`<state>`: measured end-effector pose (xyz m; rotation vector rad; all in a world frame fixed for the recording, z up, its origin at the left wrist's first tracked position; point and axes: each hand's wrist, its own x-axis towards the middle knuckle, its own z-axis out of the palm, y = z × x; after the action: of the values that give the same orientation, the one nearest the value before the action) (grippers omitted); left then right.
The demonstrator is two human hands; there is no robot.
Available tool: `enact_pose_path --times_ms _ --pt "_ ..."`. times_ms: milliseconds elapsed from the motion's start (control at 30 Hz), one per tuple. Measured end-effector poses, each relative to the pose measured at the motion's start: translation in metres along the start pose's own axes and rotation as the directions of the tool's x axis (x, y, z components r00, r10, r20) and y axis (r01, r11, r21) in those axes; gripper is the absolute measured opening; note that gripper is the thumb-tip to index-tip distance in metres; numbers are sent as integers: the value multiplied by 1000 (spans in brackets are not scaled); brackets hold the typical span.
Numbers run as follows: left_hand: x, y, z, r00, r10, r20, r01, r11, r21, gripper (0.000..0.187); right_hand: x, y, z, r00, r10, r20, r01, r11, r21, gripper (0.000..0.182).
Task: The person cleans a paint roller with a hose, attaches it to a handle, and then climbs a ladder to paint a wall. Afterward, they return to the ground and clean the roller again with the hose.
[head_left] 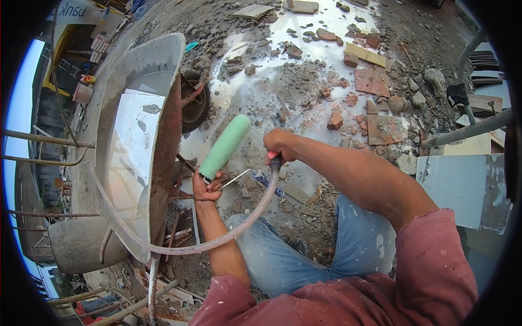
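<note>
My left hand is closed around the lower end of a paint roller with a pale green sleeve. The roller tilts up and to the right, and its thin wire frame sticks out beside my fingers. In my right hand is the dark end of a clear hose, with a bit of red showing at my fingers. From there the hose curves down past my left forearm and over the rim of a wheelbarrow. No water can be made out leaving the hose.
Inside the wheelbarrow are cloudy liquid and a white panel. Milky liquid spreads over the rubble ground ahead. Broken bricks, tiles and stones lie to the right. Metal bars stand at far right, near a grey panel.
</note>
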<state>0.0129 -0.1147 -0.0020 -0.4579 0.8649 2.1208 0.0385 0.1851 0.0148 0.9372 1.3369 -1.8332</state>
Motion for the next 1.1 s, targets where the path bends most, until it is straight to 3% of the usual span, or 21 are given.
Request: enact_pose_path --times_ms 267,300,433,533,600,733,867,933,1100 --pt "19 -9 3 995 -3 -100 17 990 140 48 -22 18 33 989 -16 149 41 986 -165 18" --pt "23 -11 4 994 13 -104 3 988 157 46 -1 27 33 957 -63 283 158 932 -326 18" --pt "36 -15 3 994 -19 -105 40 980 194 45 36 51 46 901 -109 421 306 847 -435 18" --pt "40 -17 3 986 5 -164 34 973 229 45 4 40 46 926 -85 367 238 888 -394 17" --pt "38 -17 6 995 -24 -94 42 981 191 47 -30 20 39 987 -3 163 36 979 -200 17" --pt "28 -11 7 993 -47 -109 66 982 179 50 -9 7 13 998 -13 57 19 993 -119 16" --pt "15 -4 -4 998 -57 -29 61 985 161 53 -9 -8 -9 999 -39 -11 39 999 -8 15" --pt "10 -1 -11 999 30 -16 -27 985 172 53 -4 -8 -11 1000 -3 -20 3 999 35 23" --pt "1 1 -19 995 94 44 -98 989 109 57 -2 -6 -7 1000 -8 -18 9 1000 17 25"
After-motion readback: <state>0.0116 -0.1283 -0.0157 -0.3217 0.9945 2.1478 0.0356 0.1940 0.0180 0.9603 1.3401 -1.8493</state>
